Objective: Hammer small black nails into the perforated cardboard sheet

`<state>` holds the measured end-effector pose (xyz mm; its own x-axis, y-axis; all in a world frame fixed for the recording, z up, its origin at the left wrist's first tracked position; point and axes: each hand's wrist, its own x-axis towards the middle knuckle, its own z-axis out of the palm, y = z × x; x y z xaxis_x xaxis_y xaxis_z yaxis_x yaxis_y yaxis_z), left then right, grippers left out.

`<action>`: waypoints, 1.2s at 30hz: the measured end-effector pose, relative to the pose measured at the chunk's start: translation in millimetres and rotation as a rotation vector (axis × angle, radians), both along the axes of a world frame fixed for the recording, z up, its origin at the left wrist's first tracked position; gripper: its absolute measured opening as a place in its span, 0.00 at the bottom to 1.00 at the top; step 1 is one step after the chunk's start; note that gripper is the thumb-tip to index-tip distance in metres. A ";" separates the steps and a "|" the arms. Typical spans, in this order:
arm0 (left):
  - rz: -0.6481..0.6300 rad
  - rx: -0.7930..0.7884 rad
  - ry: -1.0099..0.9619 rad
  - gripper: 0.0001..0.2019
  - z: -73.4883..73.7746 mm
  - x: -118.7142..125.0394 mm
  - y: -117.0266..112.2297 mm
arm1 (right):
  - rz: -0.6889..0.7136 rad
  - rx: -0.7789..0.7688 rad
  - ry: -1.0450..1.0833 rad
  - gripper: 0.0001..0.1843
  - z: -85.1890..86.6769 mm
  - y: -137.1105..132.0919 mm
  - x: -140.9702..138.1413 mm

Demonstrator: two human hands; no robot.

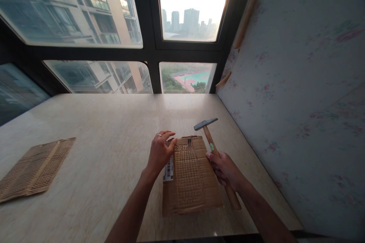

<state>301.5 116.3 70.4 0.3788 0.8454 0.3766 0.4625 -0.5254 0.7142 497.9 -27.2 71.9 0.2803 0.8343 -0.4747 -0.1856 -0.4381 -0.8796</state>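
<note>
A flat piece of brown cardboard [189, 182] full of small holes lies on the pale stone ledge [114, 129]; a white barcode label is stuck at its left edge. My left hand [160, 152], with a ring on one finger, rests on the cardboard's far left corner, fingers curled and pinched near a few small dark nails [189, 142] standing at the far edge. My right hand [225, 170] grips the wooden handle of a hammer [212, 142], whose metal head is raised above the cardboard's far right corner.
A second perforated cardboard sheet [35, 169] lies at the ledge's left. Dark-framed windows [154, 53] run along the back, showing buildings outside. A papered wall [299, 95] with faint flower marks closes the right side. The ledge's near edge runs below my forearms.
</note>
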 end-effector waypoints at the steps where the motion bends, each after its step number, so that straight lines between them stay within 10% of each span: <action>1: -0.032 0.039 -0.005 0.10 3.1 1.1 -2.3 | -0.001 0.000 -0.002 0.21 0.5 0.2 0.1; 12: -0.450 0.000 0.057 0.15 7.5 28.3 6.0 | 0.004 0.008 -0.009 0.21 -5.0 -1.9 2.0; 36: -0.399 -0.077 -0.064 0.11 -1.2 36.5 5.8 | 0.009 -0.015 -0.005 0.21 -4.7 -0.6 0.0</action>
